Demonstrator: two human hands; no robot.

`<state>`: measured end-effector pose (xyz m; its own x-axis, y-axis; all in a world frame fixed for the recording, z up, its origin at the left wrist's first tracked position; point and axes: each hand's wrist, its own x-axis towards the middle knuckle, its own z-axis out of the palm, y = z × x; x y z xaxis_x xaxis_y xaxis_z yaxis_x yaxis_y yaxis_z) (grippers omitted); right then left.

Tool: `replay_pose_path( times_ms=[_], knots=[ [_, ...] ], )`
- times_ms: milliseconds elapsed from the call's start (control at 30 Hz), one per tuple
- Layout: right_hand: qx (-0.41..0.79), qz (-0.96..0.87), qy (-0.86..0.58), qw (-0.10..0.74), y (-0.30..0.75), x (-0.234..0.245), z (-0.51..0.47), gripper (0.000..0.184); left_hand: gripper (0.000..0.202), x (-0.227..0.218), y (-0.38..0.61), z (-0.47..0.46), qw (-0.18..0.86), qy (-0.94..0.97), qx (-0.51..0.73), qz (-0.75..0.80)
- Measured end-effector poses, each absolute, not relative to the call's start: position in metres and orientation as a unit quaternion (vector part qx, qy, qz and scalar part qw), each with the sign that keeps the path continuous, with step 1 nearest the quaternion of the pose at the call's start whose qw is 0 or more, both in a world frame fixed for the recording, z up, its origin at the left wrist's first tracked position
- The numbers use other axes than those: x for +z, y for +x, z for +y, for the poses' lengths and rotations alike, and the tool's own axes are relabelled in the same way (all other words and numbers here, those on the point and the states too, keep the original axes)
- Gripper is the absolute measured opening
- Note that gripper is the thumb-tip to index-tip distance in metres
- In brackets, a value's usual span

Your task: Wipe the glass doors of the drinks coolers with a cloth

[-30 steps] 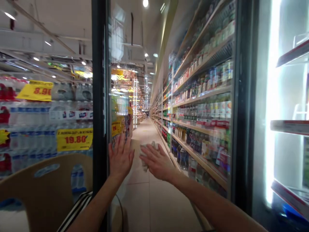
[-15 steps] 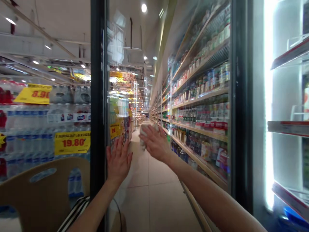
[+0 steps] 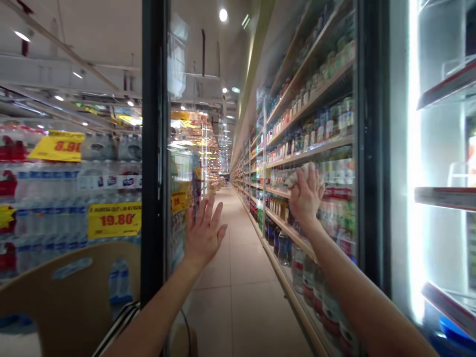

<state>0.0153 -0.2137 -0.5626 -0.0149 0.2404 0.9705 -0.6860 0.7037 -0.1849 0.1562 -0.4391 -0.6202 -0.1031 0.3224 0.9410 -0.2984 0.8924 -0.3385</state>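
A see-through glass door pane (image 3: pixel 238 277) stands in front of me in a dark frame (image 3: pixel 153 148). My right hand (image 3: pixel 305 202) presses a crumpled whitish cloth (image 3: pixel 293 179) to the right part of the pane, fingers pointing up. The cloth shows around the fingers; the palm side is hidden. Lower on the left side is my left hand (image 3: pixel 204 232), fingers spread, palm toward the glass and holding nothing. Whether that palm touches the pane, I cannot tell.
Shelves of bottles (image 3: pixel 297 144) run along the right, seen in the glass. At far right is a lit cooler with shelf edges (image 3: pixel 446 197). To the left stand a tan chair back (image 3: pixel 74 292), stacked bottled water (image 3: pixel 48 188) and a yellow price sign (image 3: pixel 114 220).
My right hand has moved the cloth from the middle of the pane to its right part and slightly up. My left hand has shifted a little to the right and stays spread.
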Motion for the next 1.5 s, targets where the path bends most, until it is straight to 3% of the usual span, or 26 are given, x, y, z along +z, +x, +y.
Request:
replay_pose_path(
  times_ms=[67, 233, 400, 467, 633, 700, 800, 867, 1067, 1267, 1500],
  knots=[
    [0.358, -0.621, 0.167, 0.677, 0.017, -0.568, -0.213, 0.047, 0.060, -0.622, 0.157, -0.440, 0.667, -0.004, 0.230, -0.709],
    [0.169, -0.614, 0.400, 0.659, 0.023, -0.592, -0.215, 0.044, 0.063, -0.623, 0.158, -0.439, 0.671, -0.015, 0.211, -0.711],
    [0.373, -0.624, 0.127, 0.675, -0.013, -0.582, -0.168, 0.048, 0.065, -0.623, 0.157, -0.440, 0.668, -0.009, 0.215, -0.713],
    [0.388, -0.616, 0.107, 0.677, -0.017, -0.585, -0.163, 0.050, 0.066, -0.623, 0.157, -0.441, 0.668, -0.007, 0.223, -0.710],
    [0.172, -0.626, 0.382, 0.658, -0.008, -0.610, -0.173, 0.044, 0.065, -0.623, 0.155, -0.444, 0.670, -0.011, 0.223, -0.708],
    [0.224, -0.632, 0.333, 0.663, -0.017, -0.608, -0.162, 0.049, 0.065, -0.623, 0.154, -0.444, 0.670, -0.014, 0.219, -0.709],
    [0.411, -0.613, 0.114, 0.665, -0.035, -0.594, -0.142, 0.059, 0.065, -0.623, 0.155, -0.443, 0.669, -0.016, 0.213, -0.712],
    [0.442, -0.601, 0.082, 0.661, -0.035, -0.590, -0.143, 0.060, 0.065, -0.623, 0.156, -0.442, 0.672, -0.018, 0.215, -0.708],
    [0.157, -0.637, 0.415, 0.631, -0.003, -0.611, -0.177, 0.054, 0.067, -0.623, 0.156, -0.442, 0.674, -0.021, 0.211, -0.707],
    [0.364, -0.606, 0.155, 0.691, -0.011, -0.586, -0.175, 0.059, 0.067, -0.623, 0.156, -0.442, 0.673, -0.021, 0.204, -0.711],
    [0.130, -0.585, 0.464, 0.653, 0.025, -0.601, -0.224, 0.053, 0.065, -0.624, 0.155, -0.444, 0.671, -0.027, 0.187, -0.717]
  ],
)
